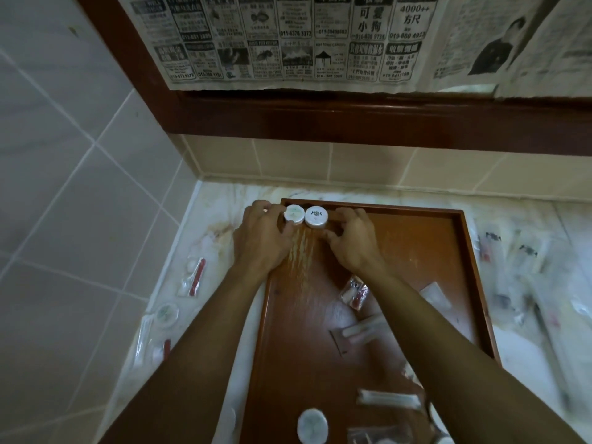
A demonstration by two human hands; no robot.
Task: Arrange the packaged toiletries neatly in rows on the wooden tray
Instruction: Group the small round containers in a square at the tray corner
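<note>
A wooden tray [461, 257] lies on the marble counter. Two round white soap packs stand side by side in its far left corner. My left hand [261, 237] holds the left round pack [294, 214] with curled fingers. My right hand [350, 240] grips the right round pack [316, 216] from its right side. Loose on the tray lie a red-and-clear sachet [355, 293], a white sachet [435, 298], a long white packet [362, 330], another long packet [387, 399] and a third round pack [312, 426] near the front.
More packaged toiletries lie on the counter left of the tray, among them a red-handled item [196, 277] and a round pack [166, 314]. Several clear packets [525, 261] are spread to the right. Tiled walls and a newspaper-covered mirror [288, 40] close off the back.
</note>
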